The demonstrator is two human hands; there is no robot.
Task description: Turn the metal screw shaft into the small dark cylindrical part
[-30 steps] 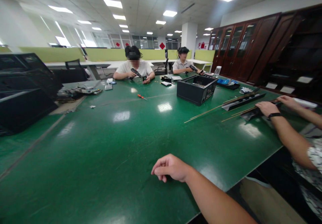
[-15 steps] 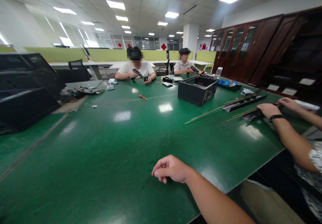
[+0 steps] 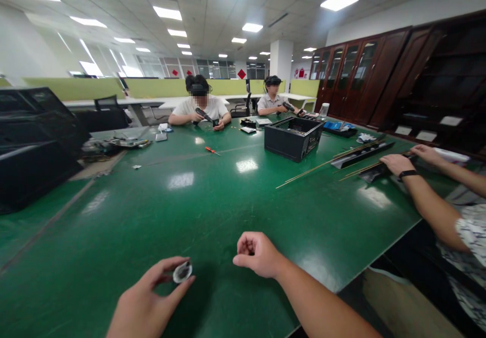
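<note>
My left hand (image 3: 146,295) reaches in at the lower left, above the green table (image 3: 91,267). Its thumb and fingers grip a small round piece (image 3: 183,272) with a whitish rim and a dark middle; what kind of thing it is I cannot make out. To the right, my right hand (image 3: 258,255) is over the table's near part, forearm coming from the lower right. Its fingers curl loosely, thumb apart from them, and the hollow between shows nothing held.
A black computer case (image 3: 284,145) stands beyond my hands, with an orange screwdriver (image 3: 211,150) to its left. At right, a co-worker's hands (image 3: 397,164) touch a dark channel beside thin brass-coloured rods (image 3: 307,174). Two people with power drills sit opposite. Dark equipment (image 3: 34,151) fills the left.
My left hand has come into view holding the small round piece. My right hand has turned slightly, its thumb now lying apart from the curled fingers. The view has shifted a little.
</note>
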